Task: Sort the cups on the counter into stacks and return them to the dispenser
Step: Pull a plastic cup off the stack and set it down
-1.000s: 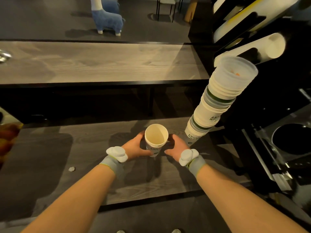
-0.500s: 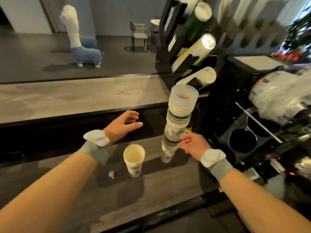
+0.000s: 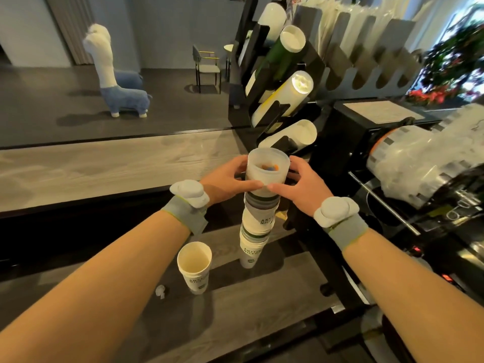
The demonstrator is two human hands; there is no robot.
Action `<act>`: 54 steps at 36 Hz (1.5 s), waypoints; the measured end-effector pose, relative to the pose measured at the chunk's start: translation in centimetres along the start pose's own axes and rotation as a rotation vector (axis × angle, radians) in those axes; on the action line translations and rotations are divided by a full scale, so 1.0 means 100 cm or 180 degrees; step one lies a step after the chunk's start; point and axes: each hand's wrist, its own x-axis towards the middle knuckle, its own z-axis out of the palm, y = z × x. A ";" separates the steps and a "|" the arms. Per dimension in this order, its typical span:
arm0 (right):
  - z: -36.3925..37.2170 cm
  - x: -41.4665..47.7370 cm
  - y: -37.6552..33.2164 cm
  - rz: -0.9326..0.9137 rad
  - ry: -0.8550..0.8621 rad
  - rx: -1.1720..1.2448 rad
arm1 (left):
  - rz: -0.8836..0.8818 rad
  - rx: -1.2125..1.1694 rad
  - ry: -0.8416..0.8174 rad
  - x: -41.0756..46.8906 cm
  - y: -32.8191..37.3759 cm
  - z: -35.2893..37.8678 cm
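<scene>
Left hand (image 3: 225, 180) and right hand (image 3: 305, 188) now around translucent top cup (image 3: 267, 172)

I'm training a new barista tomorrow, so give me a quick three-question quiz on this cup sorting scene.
1. True or false: the left hand and right hand both grip the translucent cup topping the tall stack.
2. The lone paper cup on the counter is: A on its side, B upright, C upside down.
3. Fill in: the lone paper cup stands to the stack's ____.
Key: 1 true; 2 B; 3 left.
</scene>
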 end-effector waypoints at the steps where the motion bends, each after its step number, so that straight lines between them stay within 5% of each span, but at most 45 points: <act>1: 0.001 0.002 0.000 -0.0054 -0.0009 0.0017 | 0.0027 0.0023 0.0005 0.002 0.001 0.001; 20: -0.001 0.012 -0.012 -0.0467 0.0156 0.0192 | 0.0285 -0.0014 0.0353 0.008 0.007 -0.010; 41: -0.046 0.009 -0.100 -0.1144 0.0491 0.0390 | 0.1050 -0.0716 0.0509 -0.016 0.073 -0.056; 54: 0.005 -0.005 -0.137 -0.1209 -0.0145 0.0648 | 0.0809 -0.0723 0.0781 -0.078 0.045 -0.103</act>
